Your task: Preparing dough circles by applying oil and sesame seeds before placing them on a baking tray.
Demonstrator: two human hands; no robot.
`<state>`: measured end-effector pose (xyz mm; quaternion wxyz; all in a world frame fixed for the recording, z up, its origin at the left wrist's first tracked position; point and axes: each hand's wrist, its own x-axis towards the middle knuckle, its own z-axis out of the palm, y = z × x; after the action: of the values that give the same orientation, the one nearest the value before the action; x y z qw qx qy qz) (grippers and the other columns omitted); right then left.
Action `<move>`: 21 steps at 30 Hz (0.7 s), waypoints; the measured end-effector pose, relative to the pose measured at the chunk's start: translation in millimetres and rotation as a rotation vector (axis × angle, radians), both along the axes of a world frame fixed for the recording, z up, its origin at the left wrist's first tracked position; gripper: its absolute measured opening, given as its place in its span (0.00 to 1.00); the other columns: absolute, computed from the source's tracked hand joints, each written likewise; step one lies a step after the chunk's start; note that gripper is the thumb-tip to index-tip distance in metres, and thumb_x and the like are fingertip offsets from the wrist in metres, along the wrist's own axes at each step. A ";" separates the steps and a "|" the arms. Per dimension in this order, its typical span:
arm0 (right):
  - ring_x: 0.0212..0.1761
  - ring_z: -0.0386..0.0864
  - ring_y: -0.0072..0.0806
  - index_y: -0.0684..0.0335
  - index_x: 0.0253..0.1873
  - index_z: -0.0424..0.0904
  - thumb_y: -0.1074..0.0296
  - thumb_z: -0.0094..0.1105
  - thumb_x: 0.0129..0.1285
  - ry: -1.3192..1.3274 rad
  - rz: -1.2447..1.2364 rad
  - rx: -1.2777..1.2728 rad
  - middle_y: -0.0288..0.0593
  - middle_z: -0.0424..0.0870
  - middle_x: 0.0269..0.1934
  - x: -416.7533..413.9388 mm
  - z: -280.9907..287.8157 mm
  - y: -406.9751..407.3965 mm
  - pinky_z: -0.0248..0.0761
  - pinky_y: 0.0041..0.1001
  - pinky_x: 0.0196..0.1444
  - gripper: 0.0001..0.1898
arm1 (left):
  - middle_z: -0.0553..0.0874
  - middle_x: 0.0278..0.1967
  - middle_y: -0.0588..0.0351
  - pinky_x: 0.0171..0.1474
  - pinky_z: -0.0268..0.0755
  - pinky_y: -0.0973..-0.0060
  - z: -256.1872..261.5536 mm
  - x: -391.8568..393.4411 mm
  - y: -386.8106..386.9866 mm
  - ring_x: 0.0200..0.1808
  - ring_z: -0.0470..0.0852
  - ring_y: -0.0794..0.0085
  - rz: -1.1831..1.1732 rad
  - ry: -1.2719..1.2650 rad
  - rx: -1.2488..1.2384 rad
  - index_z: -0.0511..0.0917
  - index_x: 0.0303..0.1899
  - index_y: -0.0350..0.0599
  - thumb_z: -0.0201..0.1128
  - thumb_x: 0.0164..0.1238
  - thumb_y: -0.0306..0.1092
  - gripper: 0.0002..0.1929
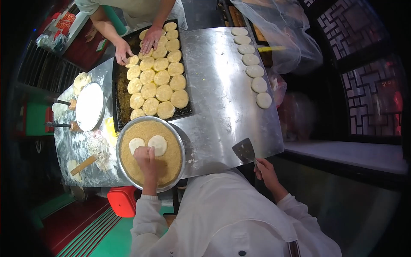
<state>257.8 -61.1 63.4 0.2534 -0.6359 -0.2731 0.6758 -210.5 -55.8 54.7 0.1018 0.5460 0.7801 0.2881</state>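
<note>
My left hand is over a round metal basin filled with sesame seeds. Its fingertips are at two pale dough discs, the left disc and the right disc; whether they grip one I cannot tell. In my right hand is the handle of a metal spatula, whose blade lies over the near edge of the steel table. Along the table's right side runs a row of several plain dough discs. A black baking tray beyond the basin holds rows of coated discs.
Across the tray, a co-worker's hands touch the coated discs. At left are a flat white round surface, a rolling pin, floury dough and a wooden stick. A red stool stands below the basin.
</note>
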 end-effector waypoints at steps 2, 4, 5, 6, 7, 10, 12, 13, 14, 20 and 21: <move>0.20 0.66 0.16 0.67 0.60 0.71 0.67 0.47 0.74 -0.028 0.039 -0.045 0.39 0.75 0.31 13.4 10.4 -15.2 0.60 0.19 0.20 0.15 | 0.77 0.29 0.52 0.50 0.62 0.59 1.8 4.1 -5.9 0.37 0.74 0.58 0.082 -0.056 0.062 0.75 0.29 0.40 0.62 0.65 0.31 0.08; 0.20 0.65 0.16 0.67 0.59 0.71 0.67 0.47 0.74 -0.053 0.078 -0.083 0.39 0.74 0.31 16.3 12.9 -18.2 0.59 0.19 0.19 0.14 | 0.72 0.25 0.52 0.42 0.61 0.63 2.5 2.9 -15.4 0.33 0.70 0.60 0.178 -0.117 0.079 0.71 0.25 0.39 0.64 0.64 0.29 0.12; 0.19 0.65 0.16 0.66 0.57 0.71 0.67 0.46 0.74 -0.024 0.038 -0.106 0.39 0.74 0.30 11.9 11.3 -17.2 0.58 0.19 0.18 0.13 | 0.72 0.25 0.52 0.42 0.61 0.63 1.6 3.0 -21.7 0.33 0.70 0.60 0.176 -0.116 0.080 0.71 0.25 0.39 0.64 0.64 0.29 0.12; 0.19 0.65 0.16 0.65 0.56 0.71 0.66 0.46 0.75 0.006 0.001 -0.129 0.39 0.74 0.30 5.9 9.2 -14.5 0.58 0.20 0.17 0.12 | 0.72 0.25 0.53 0.42 0.61 0.62 3.5 3.5 -26.5 0.33 0.70 0.60 0.201 -0.149 0.047 0.72 0.25 0.39 0.64 0.64 0.29 0.11; 0.19 0.65 0.16 0.65 0.56 0.71 0.66 0.46 0.75 0.007 0.001 -0.126 0.39 0.74 0.30 -2.7 4.0 -5.5 0.58 0.20 0.17 0.12 | 0.71 0.25 0.53 0.41 0.61 0.62 6.0 4.6 -29.5 0.34 0.70 0.61 0.226 -0.183 0.015 0.72 0.26 0.39 0.64 0.64 0.29 0.11; 0.17 0.66 0.19 0.64 0.56 0.70 0.65 0.46 0.75 0.059 -0.021 -0.032 0.40 0.76 0.31 -50.1 -19.8 61.9 0.57 0.22 0.16 0.13 | 0.70 0.26 0.53 0.42 0.61 0.62 16.1 14.6 -32.4 0.35 0.70 0.62 0.262 -0.150 -0.011 0.72 0.25 0.38 0.65 0.63 0.29 0.11; 0.15 0.66 0.22 0.68 0.53 0.70 0.63 0.45 0.75 0.045 -0.001 0.067 0.42 0.76 0.30 -93.1 -41.2 130.2 0.59 0.25 0.16 0.13 | 0.71 0.26 0.53 0.42 0.61 0.63 25.1 24.8 -29.9 0.35 0.70 0.61 0.241 -0.143 0.021 0.72 0.25 0.38 0.65 0.63 0.29 0.11; 0.19 0.69 0.20 0.62 0.57 0.69 0.62 0.48 0.74 0.052 0.061 0.075 0.40 0.77 0.29 -106.5 -60.2 170.0 0.59 0.25 0.17 0.14 | 0.72 0.26 0.52 0.43 0.61 0.64 27.5 27.9 -27.3 0.35 0.71 0.61 0.213 -0.143 0.048 0.73 0.25 0.38 0.65 0.62 0.29 0.11; 0.19 0.69 0.21 0.62 0.56 0.70 0.62 0.48 0.73 0.066 0.046 0.096 0.41 0.76 0.27 -131.3 -58.5 207.0 0.60 0.25 0.17 0.13 | 0.72 0.26 0.52 0.43 0.61 0.64 27.8 25.5 -30.2 0.35 0.71 0.61 0.218 -0.139 0.050 0.73 0.25 0.38 0.65 0.62 0.29 0.11; 0.19 0.68 0.22 0.66 0.49 0.71 0.69 0.46 0.70 0.090 -0.013 0.230 0.42 0.76 0.28 -197.8 -28.3 292.2 0.58 0.24 0.17 0.09 | 0.74 0.27 0.52 0.48 0.63 0.66 22.6 -7.3 -51.7 0.35 0.72 0.62 0.108 -0.063 -0.033 0.78 0.28 0.38 0.64 0.63 0.30 0.08; 0.19 0.67 0.22 0.67 0.50 0.71 0.67 0.46 0.71 0.099 0.018 0.259 0.41 0.76 0.28 -193.8 -18.8 271.1 0.57 0.23 0.17 0.11 | 0.74 0.26 0.52 0.47 0.63 0.66 17.9 -19.4 -57.2 0.34 0.72 0.63 0.085 -0.040 -0.076 0.78 0.28 0.38 0.63 0.64 0.31 0.08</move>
<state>64.1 210.0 44.6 0.3407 -0.5613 -0.3509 0.6676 -229.9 -113.0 72.5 0.1260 0.5023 0.8107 0.2731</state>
